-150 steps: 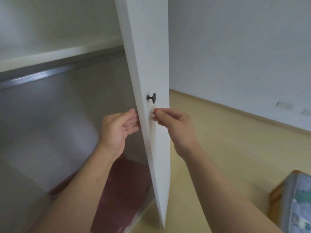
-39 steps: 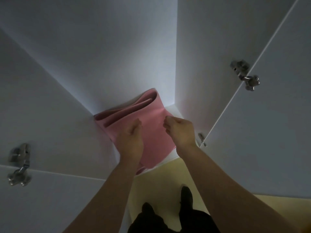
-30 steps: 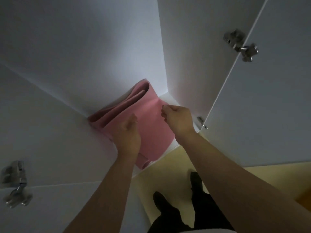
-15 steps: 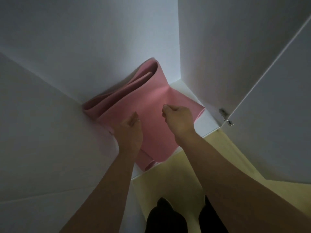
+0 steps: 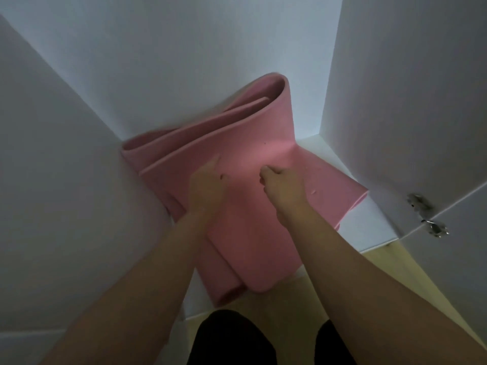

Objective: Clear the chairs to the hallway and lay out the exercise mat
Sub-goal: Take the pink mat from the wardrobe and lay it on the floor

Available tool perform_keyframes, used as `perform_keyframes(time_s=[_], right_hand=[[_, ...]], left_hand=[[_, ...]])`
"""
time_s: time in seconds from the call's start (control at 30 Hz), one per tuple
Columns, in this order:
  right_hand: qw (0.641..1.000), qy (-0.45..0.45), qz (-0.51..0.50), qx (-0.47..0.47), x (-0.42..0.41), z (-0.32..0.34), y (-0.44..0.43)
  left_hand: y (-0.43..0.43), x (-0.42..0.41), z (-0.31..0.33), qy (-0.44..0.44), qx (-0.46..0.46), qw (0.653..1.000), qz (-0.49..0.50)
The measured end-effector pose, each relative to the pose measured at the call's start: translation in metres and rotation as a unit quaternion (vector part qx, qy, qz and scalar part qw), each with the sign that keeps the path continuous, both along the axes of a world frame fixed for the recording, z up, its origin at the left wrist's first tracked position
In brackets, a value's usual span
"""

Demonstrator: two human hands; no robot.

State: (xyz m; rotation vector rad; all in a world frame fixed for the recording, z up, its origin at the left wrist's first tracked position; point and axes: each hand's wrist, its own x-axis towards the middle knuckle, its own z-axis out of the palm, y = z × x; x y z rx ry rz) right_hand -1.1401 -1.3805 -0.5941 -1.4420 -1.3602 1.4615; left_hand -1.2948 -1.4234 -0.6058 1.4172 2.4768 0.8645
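A pink exercise mat (image 5: 250, 233), loosely folded in several layers, lies on the white cupboard floor (image 5: 369, 225), its far end curling up against the back wall. The near end sticks out over the cupboard's front edge. My left hand (image 5: 208, 188) lies flat on the mat's top layer, fingers stretched along a fold edge. Close beside it, my right hand (image 5: 284, 188) is curled with the fingertips pinched into the top layer, which creases just beyond them.
White cupboard walls close in on the left (image 5: 66, 180), the back and the right (image 5: 395, 101). An open door with a metal hinge (image 5: 427, 219) stands at the right. Yellow floor (image 5: 395, 280) and my dark-clothed legs (image 5: 237, 338) are below.
Five seconds ago both hands were on the cupboard door's edge. They have since reached down onto the mat, and in the last second the view has dropped closer to it.
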Motion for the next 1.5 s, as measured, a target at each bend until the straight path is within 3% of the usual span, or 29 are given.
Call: perform_keyframes(time_s=[0.13,0.27,0.4,0.87,1.13,1.23,1.5], right_hand=[[1.000,0.007,0.011,0.024,-0.019,-0.024,0.014],[0.999,0.021,0.001,0.033,-0.022,-0.036,0.016],[0.999,0.029,0.004,0.027,-0.013,-0.045,0.011],[0.999,0.043,-0.027,-0.002,-0.033,-0.072,0.021],[0.996,0.081,-0.031,-0.012,-0.046,-0.063,0.024],[0.996,0.084,-0.027,-0.009,-0.047,-0.065,0.022],[0.995,0.095,-0.027,-0.017,-0.054,-0.085,0.013]], left_hand=[[0.036,-0.045,-0.024,0.134,-0.028,0.990,-0.032],[0.064,-0.087,-0.032,0.210,-0.123,0.970,-0.021],[0.079,-0.111,-0.038,0.205,-0.203,0.958,-0.003],[0.109,-0.137,-0.062,0.184,-0.228,0.956,0.001],[0.104,-0.155,-0.070,0.211,-0.170,0.963,0.011],[0.107,-0.167,-0.066,0.196,-0.194,0.961,0.024],[0.093,-0.146,-0.077,0.296,-0.176,0.939,-0.005]])
